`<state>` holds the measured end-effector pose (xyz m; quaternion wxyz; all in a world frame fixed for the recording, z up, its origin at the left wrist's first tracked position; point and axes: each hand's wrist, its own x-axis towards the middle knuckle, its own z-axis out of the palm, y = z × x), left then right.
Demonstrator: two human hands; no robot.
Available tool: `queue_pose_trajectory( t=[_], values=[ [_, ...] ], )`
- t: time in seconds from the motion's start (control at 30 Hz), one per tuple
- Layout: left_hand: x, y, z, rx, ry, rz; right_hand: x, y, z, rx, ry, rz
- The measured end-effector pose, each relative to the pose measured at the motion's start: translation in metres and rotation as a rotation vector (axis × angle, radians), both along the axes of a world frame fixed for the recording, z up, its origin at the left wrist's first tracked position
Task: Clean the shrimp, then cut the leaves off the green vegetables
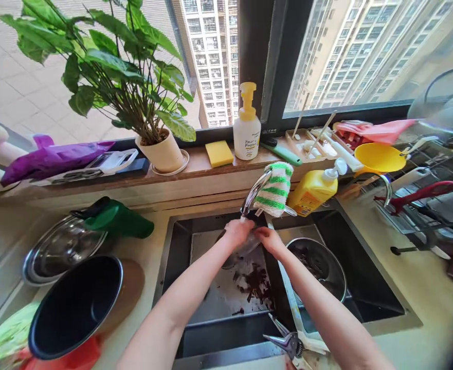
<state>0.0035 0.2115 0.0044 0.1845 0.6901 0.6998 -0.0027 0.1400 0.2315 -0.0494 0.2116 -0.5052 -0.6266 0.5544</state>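
- In the head view, the left hand point(238, 231) is just under the mouth of the curved chrome tap point(254, 192), above the dark left basin point(220, 303); its fingers are mostly hidden, so whether they grasp anything cannot be told.
- The right hand point(269, 240) is just beside it, fingers bent towards the left; whether they pinch something or are merely curled cannot be told.
- Below and between both hands is a clear, blurred, translucent shape point(247, 245); whether it is water or a see-through item is unclear.
- Wet dark-brown scraps point(255, 282) lie scattered on the floor of the left basin, nearer the person than the hands.
- A round, metal-rimmed pan point(338, 264) sits in the dark right basin point(376, 275), with dark pieces inside, partly covered by the right forearm.
- A grey-and-white pair of shears point(293, 345) lies with parted blades at the near edge of the sink, beside the right forearm.
- A green-and-white striped cloth point(274, 190) hangs by the tap; a yellow plastic pump bottle point(313, 189) stands to its right.
- On the ledge behind are a yellow rectangular sponge point(219, 153) and a white bottle with a yellow pump point(247, 134).
- A deep, dark-lined pot point(75, 308) rests on the counter at left.
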Motion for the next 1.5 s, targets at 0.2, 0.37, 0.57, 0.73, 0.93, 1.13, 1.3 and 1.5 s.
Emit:
queue_pose_trajectory(
  t=[0.2,0.37,0.57,0.73,0.93,1.13,1.3,1.5],
  values=[
    [-0.032,-0.032,0.037,0.123,0.119,0.016,-0.001,-0.001,0.019,0.164,-0.066,-0.1],
    [-0.076,-0.089,0.031,0.358,-0.026,0.224,0.002,-0.005,0.01,0.33,-0.252,-0.01],
    [-0.093,-0.115,-0.002,0.514,-0.225,0.634,-0.006,-0.014,0.004,0.336,-0.258,0.198],
    [-0.028,-0.083,-0.018,0.567,-0.844,0.755,-0.005,-0.025,0.027,0.386,-0.422,0.084],
    [0.016,-0.039,-0.03,0.182,-1.674,1.051,0.006,-0.072,0.018,0.553,-0.323,0.096],
    [-0.028,-0.103,-0.038,0.011,-1.853,0.994,-0.013,-0.062,0.006,0.365,0.024,0.258],
    [-0.065,-0.165,-0.065,0.059,-1.838,0.989,-0.049,-0.013,-0.004,0.134,0.074,0.216],
    [-0.071,-0.162,-0.072,0.283,-1.696,1.004,-0.043,-0.005,-0.02,-0.002,0.089,0.11]
  ],
)
